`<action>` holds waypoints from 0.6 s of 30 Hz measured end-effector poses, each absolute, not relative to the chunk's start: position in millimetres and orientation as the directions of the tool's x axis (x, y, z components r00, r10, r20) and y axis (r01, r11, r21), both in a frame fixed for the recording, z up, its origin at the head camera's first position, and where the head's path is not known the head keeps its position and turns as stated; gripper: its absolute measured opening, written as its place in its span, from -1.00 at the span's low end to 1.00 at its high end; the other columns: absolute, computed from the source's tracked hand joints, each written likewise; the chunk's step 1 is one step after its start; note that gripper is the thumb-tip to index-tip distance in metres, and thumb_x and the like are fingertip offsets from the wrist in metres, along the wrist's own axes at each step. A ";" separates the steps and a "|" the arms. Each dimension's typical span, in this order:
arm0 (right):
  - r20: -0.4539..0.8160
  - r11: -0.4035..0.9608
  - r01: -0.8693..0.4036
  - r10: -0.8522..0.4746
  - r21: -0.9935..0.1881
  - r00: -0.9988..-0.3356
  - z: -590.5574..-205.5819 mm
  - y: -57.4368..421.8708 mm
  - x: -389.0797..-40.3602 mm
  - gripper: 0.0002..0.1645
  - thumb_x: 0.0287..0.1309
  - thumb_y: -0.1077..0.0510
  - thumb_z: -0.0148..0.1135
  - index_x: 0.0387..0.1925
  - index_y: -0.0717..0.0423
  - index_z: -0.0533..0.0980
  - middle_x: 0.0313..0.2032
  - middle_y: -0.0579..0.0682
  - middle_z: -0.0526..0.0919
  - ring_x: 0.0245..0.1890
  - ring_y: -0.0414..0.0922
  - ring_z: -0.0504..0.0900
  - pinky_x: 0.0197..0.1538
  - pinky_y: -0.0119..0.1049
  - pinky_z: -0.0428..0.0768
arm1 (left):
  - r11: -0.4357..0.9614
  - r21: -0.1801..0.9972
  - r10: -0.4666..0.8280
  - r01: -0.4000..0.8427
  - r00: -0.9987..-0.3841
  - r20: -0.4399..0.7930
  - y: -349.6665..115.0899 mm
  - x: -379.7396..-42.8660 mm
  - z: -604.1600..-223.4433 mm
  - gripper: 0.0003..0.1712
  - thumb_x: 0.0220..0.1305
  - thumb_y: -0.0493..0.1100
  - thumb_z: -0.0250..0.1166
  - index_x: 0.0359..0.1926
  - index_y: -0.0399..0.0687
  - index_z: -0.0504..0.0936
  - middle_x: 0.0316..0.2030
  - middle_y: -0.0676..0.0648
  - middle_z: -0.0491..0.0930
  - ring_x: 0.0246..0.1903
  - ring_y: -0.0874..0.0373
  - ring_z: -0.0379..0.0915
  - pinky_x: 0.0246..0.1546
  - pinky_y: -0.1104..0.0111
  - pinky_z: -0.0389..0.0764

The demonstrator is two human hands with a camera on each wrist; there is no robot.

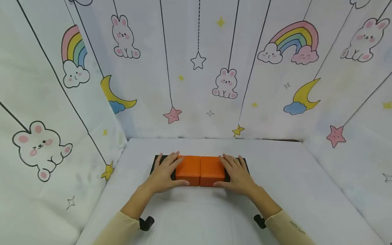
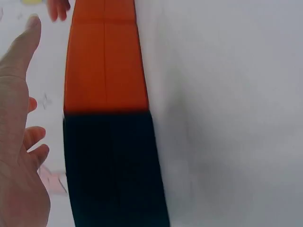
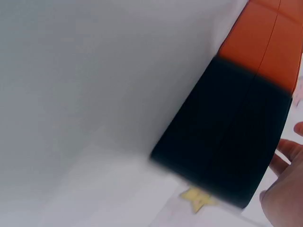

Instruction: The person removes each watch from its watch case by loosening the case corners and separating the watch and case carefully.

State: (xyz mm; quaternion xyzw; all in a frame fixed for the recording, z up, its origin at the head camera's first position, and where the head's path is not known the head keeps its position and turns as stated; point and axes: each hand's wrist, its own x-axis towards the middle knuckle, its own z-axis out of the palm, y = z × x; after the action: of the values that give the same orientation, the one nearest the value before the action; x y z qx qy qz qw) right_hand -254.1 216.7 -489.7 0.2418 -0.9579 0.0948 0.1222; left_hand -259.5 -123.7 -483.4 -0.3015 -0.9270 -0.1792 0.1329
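Note:
Two orange box-shaped pieces, the left one (image 1: 188,166) and the right one (image 1: 212,166), sit side by side on the white surface. A black box-shaped piece (image 2: 113,170) adjoins them on the left and another black piece (image 3: 222,127) on the right, forming one straight row. My left hand (image 1: 163,173) lies over the left black piece, fingers extended across the top and thumb along the front of the left orange piece. Mirroring it, my right hand (image 1: 239,175) spreads over the right black piece, thumb toward the right orange piece. Both hands partly hide the black pieces.
The white tabletop (image 1: 196,214) extends around the row. Behind it rises a white cloth backdrop (image 1: 147,78) printed with bunnies, rainbows, moons and stars, which also lines both sides. Small black devices (image 1: 147,223) sit at both wrists, by beige sleeves (image 1: 117,229).

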 end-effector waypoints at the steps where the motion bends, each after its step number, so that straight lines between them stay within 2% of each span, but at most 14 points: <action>1: 0.283 0.871 -0.474 -0.425 -0.132 -0.860 -488.9 222.9 -252.8 0.31 -0.20 -0.66 0.13 0.48 -0.08 0.04 0.46 -0.06 0.07 0.42 -0.04 0.07 0.40 0.23 -0.20 | 0.742 0.243 0.532 0.625 -0.769 0.354 -114.2 -259.4 -481.4 0.16 -0.08 0.64 0.13 0.47 0.18 0.16 0.48 0.06 -0.01 0.44 0.05 -0.04 0.37 -0.18 -0.33; 8: 0.307 0.870 -0.458 -0.392 -0.184 -0.867 -487.2 247.4 -244.0 0.29 -0.19 -0.62 0.19 0.46 -0.04 0.11 0.42 0.01 0.16 0.39 0.02 0.14 0.39 0.25 -0.11 | 0.663 0.199 0.644 0.721 -0.686 0.338 -58.0 -261.4 -476.0 0.13 -0.02 0.64 0.06 0.50 0.28 0.03 0.50 0.15 -0.15 0.47 0.17 -0.17 0.41 -0.07 -0.31; 10: 0.319 0.866 -0.465 -0.394 -0.187 -0.862 -487.0 248.3 -243.0 0.26 -0.17 -0.61 0.19 0.45 -0.03 0.14 0.42 0.01 0.18 0.39 0.03 0.15 0.38 0.25 -0.10 | 0.655 0.187 0.658 0.732 -0.674 0.335 -47.8 -261.7 -476.1 0.12 0.01 0.62 0.06 0.50 0.28 0.00 0.51 0.12 -0.21 0.48 0.12 -0.21 0.42 -0.06 -0.29; 14: 0.332 0.877 -0.458 -0.393 -0.147 -0.858 -487.4 248.1 -241.4 0.17 -0.07 -0.63 0.07 0.46 -0.13 0.12 0.45 -0.02 0.12 0.42 0.05 0.11 0.38 0.26 -0.10 | 0.682 0.130 0.655 0.720 -0.680 0.328 -33.0 -262.0 -478.7 0.07 0.09 0.61 -0.03 0.51 0.30 -0.08 0.52 0.02 -0.28 0.49 -0.03 -0.31 0.41 -0.10 -0.30; 18: 0.337 0.903 -0.426 -0.384 -0.058 -0.860 -487.0 248.4 -240.9 0.07 0.01 -0.66 -0.11 0.48 -0.30 0.05 0.49 -0.03 -0.02 0.46 0.14 -0.04 0.37 0.32 -0.16 | 0.734 0.049 0.625 0.678 -0.701 0.343 -24.5 -263.4 -481.7 0.06 0.09 0.65 -0.12 0.51 0.32 -0.05 0.52 -0.05 -0.26 0.48 -0.17 -0.36 0.35 -0.23 -0.34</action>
State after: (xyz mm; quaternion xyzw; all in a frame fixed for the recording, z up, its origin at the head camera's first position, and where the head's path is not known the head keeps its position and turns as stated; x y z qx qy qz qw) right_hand -240.9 248.4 -487.0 0.2105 -0.9621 0.0655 0.1606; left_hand -263.4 -24.5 -481.7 -0.3546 -0.9183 -0.0860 0.1538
